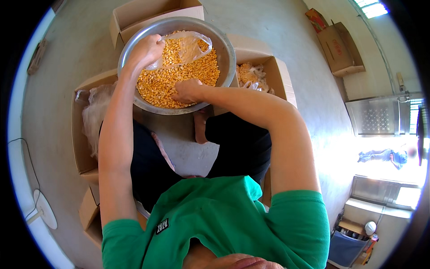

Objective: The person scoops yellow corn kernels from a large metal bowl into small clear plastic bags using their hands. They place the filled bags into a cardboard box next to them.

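A wide metal basin (pixel 225 50) stands before me, holding a heap of dried yellow corn kernels (pixel 201 72). At the basin's far left, my left hand (pixel 147 50) grips the edge of a clear plastic bag (pixel 191 50). The bag lies on the kernels with its mouth toward the right, and some corn shows in or through it. My right hand (pixel 188 90) rests in the near part of the heap. Its fingertips are sunk among the kernels, so whether it holds any is hidden.
Right of the basin, an open cardboard box (pixel 284 79) holds filled plastic bags (pixel 250 75). On the left, another cardboard box (pixel 79 134) contains crumpled clear plastic bags (pixel 97 114). A third box (pixel 158 11) sits behind the basin. A person (pixel 386 157) is visible through the bright doorway.
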Action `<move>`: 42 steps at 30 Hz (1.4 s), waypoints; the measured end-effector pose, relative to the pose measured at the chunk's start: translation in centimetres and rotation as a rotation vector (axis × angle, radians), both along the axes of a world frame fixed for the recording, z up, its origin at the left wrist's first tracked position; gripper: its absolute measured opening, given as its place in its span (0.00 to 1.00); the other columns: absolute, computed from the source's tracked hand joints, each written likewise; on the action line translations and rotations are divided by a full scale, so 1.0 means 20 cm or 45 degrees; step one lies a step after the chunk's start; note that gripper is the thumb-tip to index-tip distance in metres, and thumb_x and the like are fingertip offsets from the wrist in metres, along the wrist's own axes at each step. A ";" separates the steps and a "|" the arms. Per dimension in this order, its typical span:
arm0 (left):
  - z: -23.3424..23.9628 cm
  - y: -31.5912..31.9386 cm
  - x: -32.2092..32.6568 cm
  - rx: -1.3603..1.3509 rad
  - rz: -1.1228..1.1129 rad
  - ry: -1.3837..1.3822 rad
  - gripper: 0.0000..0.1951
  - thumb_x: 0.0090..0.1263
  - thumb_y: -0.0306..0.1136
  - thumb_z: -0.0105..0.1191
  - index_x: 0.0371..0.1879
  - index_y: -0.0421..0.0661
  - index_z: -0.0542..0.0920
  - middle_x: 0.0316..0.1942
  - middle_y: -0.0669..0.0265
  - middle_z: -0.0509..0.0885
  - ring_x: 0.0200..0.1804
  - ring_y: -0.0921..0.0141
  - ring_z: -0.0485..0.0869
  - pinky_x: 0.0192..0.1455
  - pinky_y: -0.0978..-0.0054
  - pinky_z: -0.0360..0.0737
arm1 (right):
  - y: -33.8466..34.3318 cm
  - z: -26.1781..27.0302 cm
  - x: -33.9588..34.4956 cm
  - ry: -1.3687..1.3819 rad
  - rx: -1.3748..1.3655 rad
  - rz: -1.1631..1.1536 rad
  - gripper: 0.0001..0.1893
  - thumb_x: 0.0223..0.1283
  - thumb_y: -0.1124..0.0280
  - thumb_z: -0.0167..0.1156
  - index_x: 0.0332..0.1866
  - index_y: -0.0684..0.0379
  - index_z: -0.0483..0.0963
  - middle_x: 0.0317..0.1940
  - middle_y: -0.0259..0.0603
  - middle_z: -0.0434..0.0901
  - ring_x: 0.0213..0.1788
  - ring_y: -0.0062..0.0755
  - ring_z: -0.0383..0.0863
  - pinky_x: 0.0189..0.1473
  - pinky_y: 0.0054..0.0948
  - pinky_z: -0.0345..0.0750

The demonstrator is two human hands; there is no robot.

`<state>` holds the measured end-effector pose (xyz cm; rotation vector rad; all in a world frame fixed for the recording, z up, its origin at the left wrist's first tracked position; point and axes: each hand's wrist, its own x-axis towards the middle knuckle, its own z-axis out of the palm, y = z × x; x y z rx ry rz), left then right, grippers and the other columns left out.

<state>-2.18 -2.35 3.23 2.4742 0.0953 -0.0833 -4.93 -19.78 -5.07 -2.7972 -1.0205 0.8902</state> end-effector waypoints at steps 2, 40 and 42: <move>0.00 0.00 0.00 0.000 -0.006 -0.001 0.18 0.68 0.39 0.40 0.45 0.38 0.76 0.44 0.44 0.80 0.48 0.51 0.79 0.51 0.60 0.73 | 0.00 -0.01 -0.01 -0.006 0.042 -0.006 0.25 0.58 0.52 0.50 0.44 0.66 0.76 0.43 0.59 0.79 0.47 0.53 0.80 0.50 0.44 0.75; -0.07 -0.01 0.04 -0.024 0.016 -0.002 0.17 0.69 0.42 0.40 0.35 0.38 0.76 0.29 0.47 0.80 0.32 0.57 0.80 0.38 0.62 0.73 | 0.07 -0.01 -0.05 -0.001 0.209 0.162 0.23 0.60 0.53 0.48 0.45 0.65 0.74 0.40 0.57 0.80 0.45 0.53 0.81 0.48 0.46 0.75; -0.06 -0.01 0.04 -0.073 0.008 0.006 0.15 0.70 0.40 0.40 0.31 0.40 0.72 0.23 0.55 0.75 0.25 0.64 0.75 0.30 0.67 0.69 | 0.06 -0.03 -0.05 -0.009 0.246 0.186 0.23 0.60 0.53 0.48 0.44 0.65 0.74 0.40 0.57 0.80 0.45 0.53 0.81 0.48 0.46 0.75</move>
